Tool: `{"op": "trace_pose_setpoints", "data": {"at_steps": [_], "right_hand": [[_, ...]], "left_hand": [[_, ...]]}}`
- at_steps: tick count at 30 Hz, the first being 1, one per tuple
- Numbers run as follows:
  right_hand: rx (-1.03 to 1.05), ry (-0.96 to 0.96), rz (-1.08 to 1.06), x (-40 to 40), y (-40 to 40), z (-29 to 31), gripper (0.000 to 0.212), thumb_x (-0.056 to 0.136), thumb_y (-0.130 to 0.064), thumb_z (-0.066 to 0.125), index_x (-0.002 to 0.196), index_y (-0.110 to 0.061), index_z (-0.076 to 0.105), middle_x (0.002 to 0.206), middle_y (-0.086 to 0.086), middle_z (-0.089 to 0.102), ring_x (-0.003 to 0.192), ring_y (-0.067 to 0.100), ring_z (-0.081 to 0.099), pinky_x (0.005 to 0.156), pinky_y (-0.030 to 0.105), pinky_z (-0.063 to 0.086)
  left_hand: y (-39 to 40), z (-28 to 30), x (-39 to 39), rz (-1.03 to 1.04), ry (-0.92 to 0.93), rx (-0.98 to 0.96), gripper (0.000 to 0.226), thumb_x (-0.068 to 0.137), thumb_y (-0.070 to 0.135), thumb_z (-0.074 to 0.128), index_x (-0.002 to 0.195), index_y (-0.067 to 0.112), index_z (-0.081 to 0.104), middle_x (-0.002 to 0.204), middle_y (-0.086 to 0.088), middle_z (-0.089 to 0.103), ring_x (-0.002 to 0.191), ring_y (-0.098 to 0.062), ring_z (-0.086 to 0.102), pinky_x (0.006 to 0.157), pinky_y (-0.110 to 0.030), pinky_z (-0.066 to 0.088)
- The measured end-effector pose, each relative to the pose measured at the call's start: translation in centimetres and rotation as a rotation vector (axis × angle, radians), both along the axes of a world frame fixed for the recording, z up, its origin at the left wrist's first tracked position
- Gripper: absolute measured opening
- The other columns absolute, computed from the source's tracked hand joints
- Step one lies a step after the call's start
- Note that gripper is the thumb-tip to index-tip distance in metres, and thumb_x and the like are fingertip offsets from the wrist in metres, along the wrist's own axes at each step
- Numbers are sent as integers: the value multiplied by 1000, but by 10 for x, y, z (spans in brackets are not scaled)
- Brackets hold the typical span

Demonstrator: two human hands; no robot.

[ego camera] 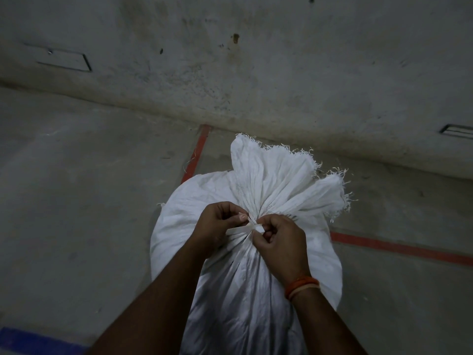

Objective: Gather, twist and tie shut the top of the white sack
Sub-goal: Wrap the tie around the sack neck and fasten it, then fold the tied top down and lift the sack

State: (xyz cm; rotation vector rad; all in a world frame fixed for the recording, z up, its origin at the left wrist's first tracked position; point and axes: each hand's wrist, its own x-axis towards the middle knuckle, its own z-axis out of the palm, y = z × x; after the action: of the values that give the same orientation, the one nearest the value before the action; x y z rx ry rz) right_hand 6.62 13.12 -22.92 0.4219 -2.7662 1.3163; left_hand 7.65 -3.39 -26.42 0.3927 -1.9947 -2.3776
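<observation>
Grey concrete floor point(84, 201), stained and dusty, meets a wall at the far edge. Red tape lines point(399, 248) and a blue strip point(30, 340) mark it. White sack point(179, 226) stands directly on it.

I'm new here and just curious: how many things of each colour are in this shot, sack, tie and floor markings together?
White: 2, the sack and the tie strip at its neck
Red: 2, floor line and floor line
Blue: 1, floor marking
Orange: 1, wristband
Total: 6
</observation>
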Motion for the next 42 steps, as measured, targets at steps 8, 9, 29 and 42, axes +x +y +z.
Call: {"op": "trace_pose_setpoints", "data": {"at_steps": [8,9,29,42], "right_hand": [[16,-23,9,0,2,-3,17,74,-16,79,89,-20,71,81,-4,65,63,3,58,65,9,45],[12,-28,12,0,2,-3,18,75,-16,80,90,-20,71,82,-4,65,64,3,59,65,7,45],[-611,-363,-262,-21,14,8,36,90,-25,68,122,-21,54,100,2,71,91,15,71,85,37,58],[-928,-367,-90,-7,-1,53,53,98,-38,54,147,-35,34,141,0,56,126,18,59,105,45,50]], "left_hand": [[-1,2,-1,-6,-54,-12,10,88,-2,70,85,5,76,85,-12,76,80,-18,72,72,-24,56],[-3,3,-1,-17,-74,-20,7,88,-2,70,86,3,75,87,-12,77,82,-19,72,74,-24,57],[8,49,-25,-121,-19,-261,45,94,35,68,135,25,54,116,-1,75,103,-17,74,87,-35,60],[38,83,-4,-84,122,-333,69,83,57,71,142,37,43,136,17,62,126,-3,59,110,-40,48]]}}
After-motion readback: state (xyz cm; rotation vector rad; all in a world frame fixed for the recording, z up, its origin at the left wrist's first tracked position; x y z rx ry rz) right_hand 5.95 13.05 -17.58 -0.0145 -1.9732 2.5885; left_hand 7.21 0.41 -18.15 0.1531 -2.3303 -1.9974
